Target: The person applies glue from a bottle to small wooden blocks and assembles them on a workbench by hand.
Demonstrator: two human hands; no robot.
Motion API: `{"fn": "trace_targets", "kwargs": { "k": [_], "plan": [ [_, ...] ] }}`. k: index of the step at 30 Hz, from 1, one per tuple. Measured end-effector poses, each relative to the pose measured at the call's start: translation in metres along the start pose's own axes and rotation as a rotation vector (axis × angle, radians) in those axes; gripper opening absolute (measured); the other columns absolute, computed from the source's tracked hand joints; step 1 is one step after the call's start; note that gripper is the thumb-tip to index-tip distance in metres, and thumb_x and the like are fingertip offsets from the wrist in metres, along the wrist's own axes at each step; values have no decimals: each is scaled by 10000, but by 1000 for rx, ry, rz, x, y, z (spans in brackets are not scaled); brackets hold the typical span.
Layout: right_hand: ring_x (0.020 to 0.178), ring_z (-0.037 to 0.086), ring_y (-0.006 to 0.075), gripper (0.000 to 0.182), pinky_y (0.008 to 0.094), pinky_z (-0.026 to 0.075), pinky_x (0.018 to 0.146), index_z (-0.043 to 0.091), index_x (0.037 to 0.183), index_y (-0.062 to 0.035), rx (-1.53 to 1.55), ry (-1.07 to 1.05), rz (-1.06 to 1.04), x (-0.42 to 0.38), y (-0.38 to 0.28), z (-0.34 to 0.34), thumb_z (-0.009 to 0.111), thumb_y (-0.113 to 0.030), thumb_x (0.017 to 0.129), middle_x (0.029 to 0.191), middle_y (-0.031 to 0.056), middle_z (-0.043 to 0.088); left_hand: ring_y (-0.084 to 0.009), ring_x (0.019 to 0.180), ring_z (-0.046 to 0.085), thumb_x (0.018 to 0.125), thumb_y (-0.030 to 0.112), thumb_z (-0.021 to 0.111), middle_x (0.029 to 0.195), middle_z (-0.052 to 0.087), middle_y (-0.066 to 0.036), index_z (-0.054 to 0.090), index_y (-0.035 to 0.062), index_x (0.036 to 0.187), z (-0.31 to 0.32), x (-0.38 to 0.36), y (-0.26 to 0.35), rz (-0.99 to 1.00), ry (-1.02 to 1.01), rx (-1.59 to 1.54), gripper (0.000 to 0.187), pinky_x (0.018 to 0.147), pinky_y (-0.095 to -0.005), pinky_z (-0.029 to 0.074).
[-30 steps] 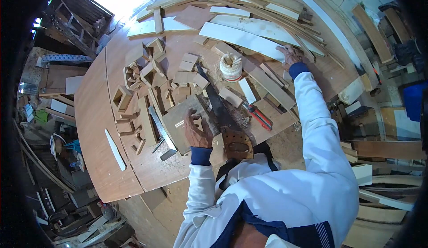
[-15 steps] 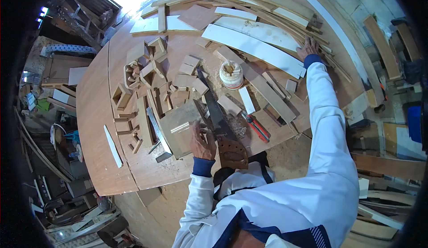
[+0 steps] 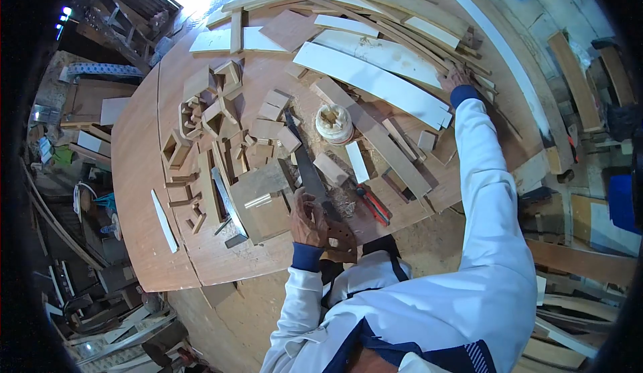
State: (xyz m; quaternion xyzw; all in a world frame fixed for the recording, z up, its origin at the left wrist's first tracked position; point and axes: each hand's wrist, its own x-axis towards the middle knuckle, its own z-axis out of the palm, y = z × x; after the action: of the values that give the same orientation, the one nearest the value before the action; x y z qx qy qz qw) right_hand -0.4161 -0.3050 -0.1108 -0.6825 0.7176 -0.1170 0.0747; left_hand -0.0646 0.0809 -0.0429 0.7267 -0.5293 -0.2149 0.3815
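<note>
My right hand [image 3: 457, 77] is stretched to the far right of the table, its fingers closed around the edge of a thin wooden strip [image 3: 507, 119] among several others. Near the table's front edge my left hand [image 3: 308, 220] hovers with loosely curled fingers, and I see nothing between them. Beside it lies a hand saw [image 3: 309, 172], its wooden handle [image 3: 341, 240] partly behind the hand. To the left is a square board [image 3: 258, 205]. Red-handled pliers [image 3: 374, 205] rest right of the saw.
Around the white tub [image 3: 333, 123] lie wood blocks [image 3: 274, 105] and sawdust. Long white boards [image 3: 375, 81] and a plank [image 3: 375, 138] cross the right side. Small frames and cut pieces [image 3: 224, 115] crowd the middle left, and a white wedge [image 3: 164, 220] lies farther left.
The view has shifted slightly. My right hand stays at the strips, whose near ends look moved. My left hand has moved a little to the right relative to the square board.
</note>
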Motion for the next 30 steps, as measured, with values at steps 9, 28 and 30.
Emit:
{"fn": "trace_targets", "kwargs": {
  "k": [9,28,30],
  "plan": [
    [1186,435,351,429,476,410,946,544,1219,-212,-30,-84,-187,-19,-11,-8,636,-190,800,1289,136,456,-266,767,593,769,16,589,939,585,-129,371,59,1278,10,-3,-1,-35,31,30,556,691,-361,480],
    [1382,154,307,1089,489,158,1112,89,1459,-170,-195,35,-70,112,-20,-61,713,-519,638,1504,101,169,-234,757,582,737,-48,552,913,581,-117,385,46,1265,18,-4,13,-74,65,41,562,680,-331,480],
    [1373,174,315,1089,445,162,1119,109,1457,-140,-144,1,-84,114,-19,-68,726,-478,625,1480,150,213,-240,740,582,739,-46,555,899,583,-116,389,46,1263,19,-4,18,-72,47,64,558,679,-332,481]
  ]
}}
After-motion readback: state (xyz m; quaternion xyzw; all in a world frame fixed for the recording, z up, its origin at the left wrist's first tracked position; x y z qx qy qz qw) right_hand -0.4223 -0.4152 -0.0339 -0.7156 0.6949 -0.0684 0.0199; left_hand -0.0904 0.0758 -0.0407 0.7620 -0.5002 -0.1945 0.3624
